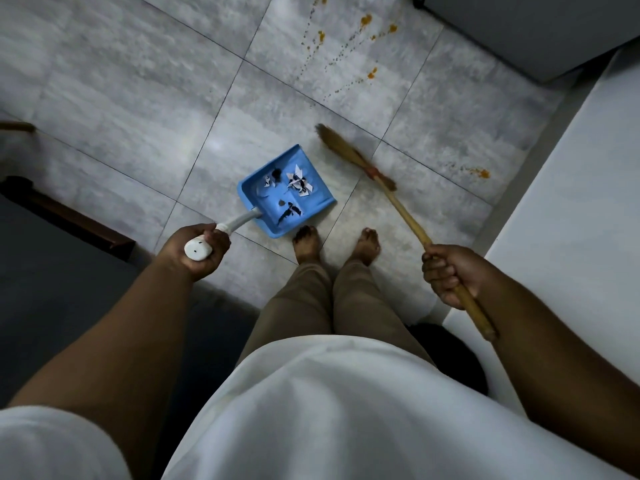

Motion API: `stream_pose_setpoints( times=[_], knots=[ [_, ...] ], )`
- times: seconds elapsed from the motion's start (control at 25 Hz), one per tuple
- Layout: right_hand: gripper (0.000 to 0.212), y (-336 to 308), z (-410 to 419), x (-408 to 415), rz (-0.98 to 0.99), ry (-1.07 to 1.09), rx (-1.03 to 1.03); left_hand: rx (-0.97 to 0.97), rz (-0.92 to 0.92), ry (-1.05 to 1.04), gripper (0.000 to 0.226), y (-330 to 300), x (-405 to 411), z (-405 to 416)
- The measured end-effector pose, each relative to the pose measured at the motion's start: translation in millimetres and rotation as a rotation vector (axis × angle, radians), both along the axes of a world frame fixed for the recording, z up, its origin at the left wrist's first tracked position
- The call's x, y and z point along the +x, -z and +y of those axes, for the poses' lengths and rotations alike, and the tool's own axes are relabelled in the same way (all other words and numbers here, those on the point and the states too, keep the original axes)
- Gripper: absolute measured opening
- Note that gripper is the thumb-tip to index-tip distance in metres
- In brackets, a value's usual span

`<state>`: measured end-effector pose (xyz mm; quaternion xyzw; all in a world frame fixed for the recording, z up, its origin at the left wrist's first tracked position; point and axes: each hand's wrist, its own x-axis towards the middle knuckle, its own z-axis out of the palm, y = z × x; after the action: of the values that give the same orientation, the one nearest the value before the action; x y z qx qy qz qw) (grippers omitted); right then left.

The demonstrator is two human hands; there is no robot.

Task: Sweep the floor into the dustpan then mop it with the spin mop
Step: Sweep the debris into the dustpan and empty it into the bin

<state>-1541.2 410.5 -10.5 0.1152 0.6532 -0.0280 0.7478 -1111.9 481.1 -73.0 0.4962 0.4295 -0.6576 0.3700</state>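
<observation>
- The left hand is gripping the white handle of the blue dustpan, fingers curled round the handle's rounded end.
- The dustpan is sitting on the grey tiled floor, just ahead of the person's bare feet, with its open lip pointing away and to the right.
- Torn paper scraps and a few dark bits (too small to tell what they are) are lying inside the pan.
- The right hand is clutching the wooden stick of the broom, all fingers wrapped round it near the upper end.
- The broom is slanting down and away from that hand; its straw head is blurring just beside the far right corner of the dustpan, close to the floor, though contact with the tile cannot be told.
- Orange stains are dotting the tiles further ahead, well apart from the pan, and another orange patch is lying to the right of the broom.
- A white surface is running along the right edge, and a dark wooden edge is showing at the left.
</observation>
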Motion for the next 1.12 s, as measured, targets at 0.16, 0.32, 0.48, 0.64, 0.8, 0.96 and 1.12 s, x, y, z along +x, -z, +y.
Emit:
stream_pose_setpoints(
  times=[0.16, 0.32, 0.48, 0.64, 0.8, 0.96, 1.12],
  knots=[
    [0.035, 12, 19, 33, -0.016, -0.159, 0.040, 0.012, -0.020, -0.095, 0.046, 5, -5, 8],
    [0.037, -15, 40, 26, -0.071, -0.204, 0.103, 0.006, -0.008, -0.125, 0.044, 6, -8, 10],
    [0.030, -45, 30, 8, -0.090, -0.151, 0.108, 0.004, 0.009, -0.146, 0.041, 4, -6, 7],
    [0.029, -39, -10, 9, -0.071, -0.140, 0.020, 0.007, -0.003, -0.189, 0.045, -1, 1, 12],
    [0.036, -13, -58, 24, -0.016, -0.123, -0.038, 0.002, -0.010, -0.212, 0.069, -8, 18, 33],
    [0.036, 15, -90, 50, 0.045, -0.130, -0.068, 0.041, -0.025, -0.260, 0.070, -12, 36, 60],
    [0.033, 30, -77, 83, 0.061, -0.219, -0.049, 0.053, -0.025, -0.332, 0.074, -11, 44, 73]
  ],
)
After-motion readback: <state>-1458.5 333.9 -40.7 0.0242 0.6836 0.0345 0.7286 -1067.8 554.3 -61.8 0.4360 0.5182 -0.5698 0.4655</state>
